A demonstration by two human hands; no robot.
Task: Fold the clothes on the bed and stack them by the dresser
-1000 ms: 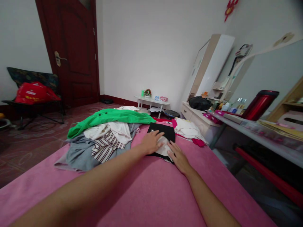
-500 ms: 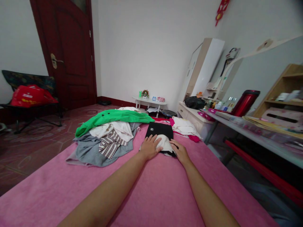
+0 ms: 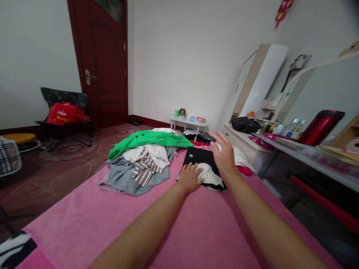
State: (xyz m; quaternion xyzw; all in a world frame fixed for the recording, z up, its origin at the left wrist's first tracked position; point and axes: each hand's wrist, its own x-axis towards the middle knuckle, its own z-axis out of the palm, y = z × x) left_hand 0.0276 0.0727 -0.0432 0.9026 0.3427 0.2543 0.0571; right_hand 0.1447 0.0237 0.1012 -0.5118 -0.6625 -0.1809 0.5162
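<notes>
A folded black-and-white garment [image 3: 202, 161] lies on the pink bed cover [image 3: 157, 228] ahead of me. My left hand [image 3: 190, 177] rests flat on its near edge, fingers spread over the white part. My right hand [image 3: 223, 154] is lifted above the garment's right side, open, fingers apart, holding nothing. To the left sits a heap of clothes: a green top [image 3: 146, 140], a white and striped shirt [image 3: 146, 162] and a grey garment [image 3: 126, 179].
A small folded pile of white and pink clothes [image 3: 242, 160] lies at the bed's far right. A desk [image 3: 314, 157] with a red flask [image 3: 319, 127] runs along the right. A dark red door [image 3: 103, 59], a chair with a red bag [image 3: 66, 114] and a low white table [image 3: 187, 121] stand beyond.
My right hand has lifted off the black-and-white garment and now hovers open above it. My left hand stays pressed on it. The view has swung to the left.
</notes>
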